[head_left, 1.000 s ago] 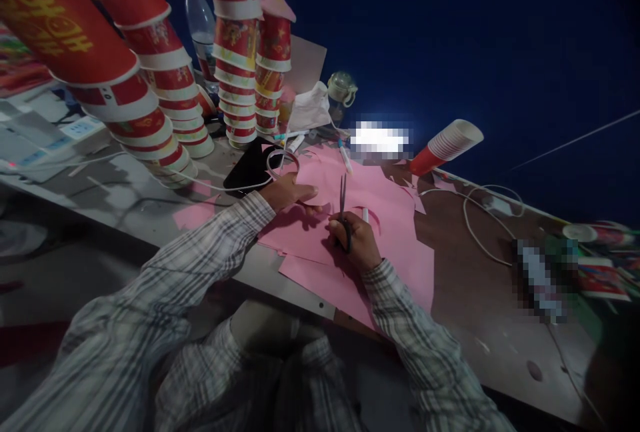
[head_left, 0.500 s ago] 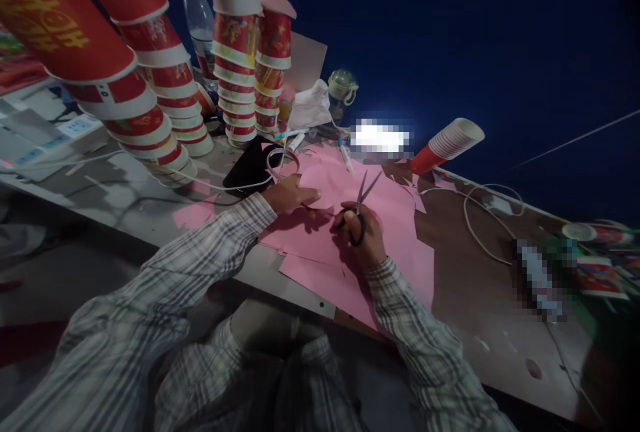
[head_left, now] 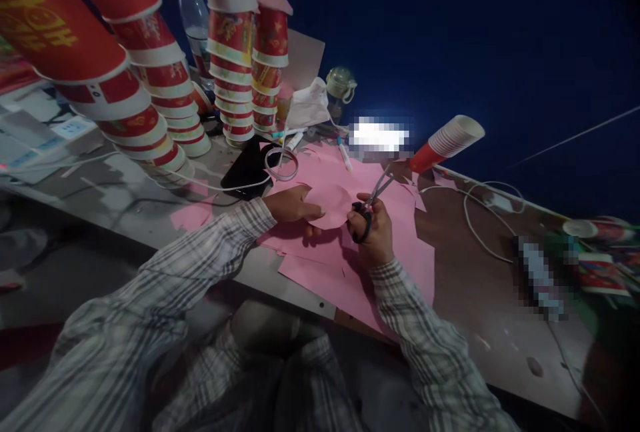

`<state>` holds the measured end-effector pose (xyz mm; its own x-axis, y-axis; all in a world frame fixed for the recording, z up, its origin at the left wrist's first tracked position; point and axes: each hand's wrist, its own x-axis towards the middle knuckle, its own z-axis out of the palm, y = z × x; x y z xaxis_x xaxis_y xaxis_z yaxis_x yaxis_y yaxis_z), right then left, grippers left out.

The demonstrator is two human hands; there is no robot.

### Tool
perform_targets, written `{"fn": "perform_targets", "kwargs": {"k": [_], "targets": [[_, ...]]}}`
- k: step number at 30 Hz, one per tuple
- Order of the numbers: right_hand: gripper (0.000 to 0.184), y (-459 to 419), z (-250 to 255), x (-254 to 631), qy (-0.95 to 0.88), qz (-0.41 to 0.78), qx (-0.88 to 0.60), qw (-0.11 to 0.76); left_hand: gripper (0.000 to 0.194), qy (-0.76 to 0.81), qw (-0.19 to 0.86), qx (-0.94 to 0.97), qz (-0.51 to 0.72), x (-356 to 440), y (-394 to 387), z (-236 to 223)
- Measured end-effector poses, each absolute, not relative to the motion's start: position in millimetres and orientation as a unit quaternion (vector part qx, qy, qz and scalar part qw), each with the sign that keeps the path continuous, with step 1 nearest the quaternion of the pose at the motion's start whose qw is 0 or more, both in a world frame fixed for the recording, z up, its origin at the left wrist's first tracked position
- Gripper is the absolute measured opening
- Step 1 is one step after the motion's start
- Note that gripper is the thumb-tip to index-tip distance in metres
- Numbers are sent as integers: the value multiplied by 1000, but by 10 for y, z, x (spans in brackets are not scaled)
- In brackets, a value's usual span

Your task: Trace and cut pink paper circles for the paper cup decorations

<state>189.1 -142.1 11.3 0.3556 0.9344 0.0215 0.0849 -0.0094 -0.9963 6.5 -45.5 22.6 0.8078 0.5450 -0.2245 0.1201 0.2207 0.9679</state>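
Between thumb and fingers, my left hand (head_left: 295, 207) pinches a roundish piece of pink paper (head_left: 330, 204) by its left edge. My right hand (head_left: 376, 232) is closed around the black handles of a pair of scissors (head_left: 381, 187). The blades point up and away, slightly apart, to the right of the paper piece and not touching it. Beneath both hands lie large overlapping pink sheets (head_left: 400, 245). A ring of tape (head_left: 281, 164) and a black phone-like slab (head_left: 245, 169) lie just beyond my left hand.
Tall stacks of red paper cups (head_left: 233, 72) stand at the left, with a plastic bottle (head_left: 195, 25) behind. Another cup stack (head_left: 447, 142) leans at the back right. A white cable (head_left: 470, 219) loops over the table's right side. Markers (head_left: 345, 154) lie at the back.
The pink piece now lies flat-side up in my left hand; before, it was seen nearly edge-on. My right hand has shifted slightly right, and the scissor blades have tilted right and drawn closer together.
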Motion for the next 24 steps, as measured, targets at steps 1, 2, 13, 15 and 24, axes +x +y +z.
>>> {"fn": "perform_targets", "kwargs": {"k": [1,2,13,15,24], "targets": [[43,-1418,119,1890,-422,382,-599,563,32,271,736,606,133,64,-451,235],[42,-1413,122,1892,-421,386,-594,566,32,268,741,602,125,59,-444,244],[41,-1385,152,2140,-386,370,-597,599,25,291,743,568,202,15,-329,267],[40,-1385,162,2155,-389,365,-608,588,20,293,742,565,209,23,-334,256],[44,-1402,178,2088,-412,383,-614,553,25,266,738,574,235,42,-312,190]]}}
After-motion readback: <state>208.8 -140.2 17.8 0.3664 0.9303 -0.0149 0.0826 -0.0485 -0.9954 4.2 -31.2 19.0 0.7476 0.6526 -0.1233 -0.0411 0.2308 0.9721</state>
